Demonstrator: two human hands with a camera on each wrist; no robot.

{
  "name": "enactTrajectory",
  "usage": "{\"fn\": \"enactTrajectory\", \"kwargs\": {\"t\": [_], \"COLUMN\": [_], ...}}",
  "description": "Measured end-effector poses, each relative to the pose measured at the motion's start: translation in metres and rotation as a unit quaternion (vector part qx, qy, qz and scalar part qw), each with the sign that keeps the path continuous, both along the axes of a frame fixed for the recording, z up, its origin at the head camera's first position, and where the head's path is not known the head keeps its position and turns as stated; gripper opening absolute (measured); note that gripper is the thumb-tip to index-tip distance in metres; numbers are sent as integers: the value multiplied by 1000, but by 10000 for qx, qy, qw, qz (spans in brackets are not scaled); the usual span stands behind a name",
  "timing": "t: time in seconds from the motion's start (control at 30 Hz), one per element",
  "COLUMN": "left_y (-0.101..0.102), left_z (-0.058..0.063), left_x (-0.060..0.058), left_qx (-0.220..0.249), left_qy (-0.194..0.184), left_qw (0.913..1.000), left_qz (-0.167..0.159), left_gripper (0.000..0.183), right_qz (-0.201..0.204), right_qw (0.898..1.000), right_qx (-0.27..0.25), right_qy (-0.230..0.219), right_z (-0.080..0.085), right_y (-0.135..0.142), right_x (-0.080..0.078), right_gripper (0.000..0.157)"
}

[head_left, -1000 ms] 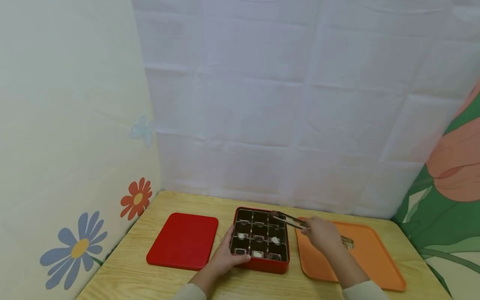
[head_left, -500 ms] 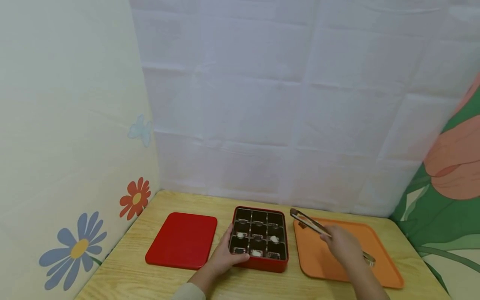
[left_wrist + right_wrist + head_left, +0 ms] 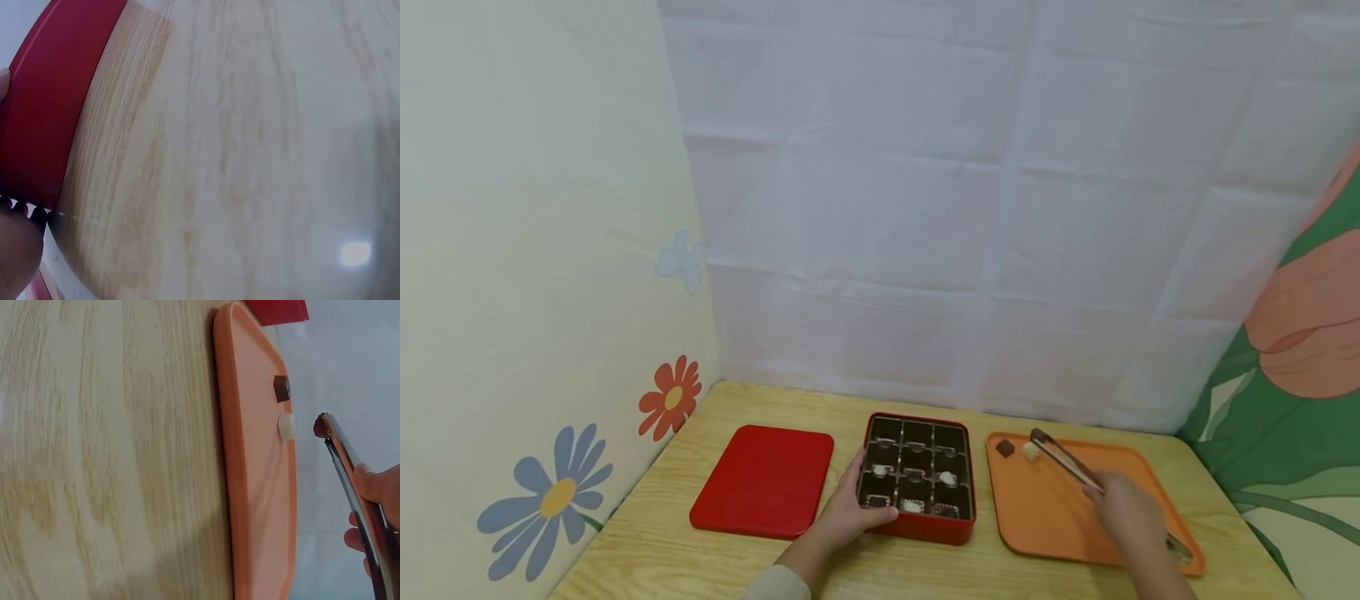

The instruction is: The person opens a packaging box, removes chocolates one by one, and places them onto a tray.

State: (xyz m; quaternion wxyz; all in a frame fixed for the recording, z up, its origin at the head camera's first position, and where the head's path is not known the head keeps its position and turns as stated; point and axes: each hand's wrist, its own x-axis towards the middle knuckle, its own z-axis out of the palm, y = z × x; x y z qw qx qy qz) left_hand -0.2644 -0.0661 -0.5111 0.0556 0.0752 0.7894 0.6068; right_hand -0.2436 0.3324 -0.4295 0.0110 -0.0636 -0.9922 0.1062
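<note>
My right hand [image 3: 1129, 510] grips metal tongs [image 3: 1075, 467] over the orange tray [image 3: 1075, 521]. A small brown chocolate-like piece [image 3: 322, 427] sits at the tongs' tip in the right wrist view. Below, on the tray's far left part, lie a dark brown cube [image 3: 1005, 448] and a cream-white piece [image 3: 1031, 451]. My left hand [image 3: 848, 515] holds the near left corner of a red box [image 3: 928, 528], thumb along its front and fingers on its left side. The box has a dark divider insert; white pieces and dark ones show in its nearer compartments, though the dark ones are hard to make out.
A red lid [image 3: 765, 481] lies flat on the wooden table [image 3: 722, 571], left of the box. The orange tray stands right of the box with a narrow gap between. White cloth [image 3: 865, 208] hangs behind the table, and flower-printed cloths stand at both sides.
My right hand has moved right with the tongs, from above the box's far right compartment to over the tray, carrying the brown piece. My left hand stays on the box.
</note>
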Motion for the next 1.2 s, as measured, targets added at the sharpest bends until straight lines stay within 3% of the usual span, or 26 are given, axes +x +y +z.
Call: {"fn": "enactTrajectory", "kwargs": {"t": [0.37,0.63,1.2], "left_y": [0,-1,-2], "left_z": [0,0,-3], "left_x": [0,-2,-3], "left_qx": [54,-95,-71], "left_qy": [-5,-36,-43], "left_qw": [10000,9999,10000], "left_qz": [5,-17,-53], "left_gripper": [113,113,113], "right_qz": [-183,-413,-512], "right_qw": [9997,9975,9960], "right_qx": [55,74,48], "right_qy": [-117,-572,-734], "right_z": [-15,-17,-25], "right_y": [18,17,18], "right_x": [2,0,-8], "right_gripper": [28,28,39]}}
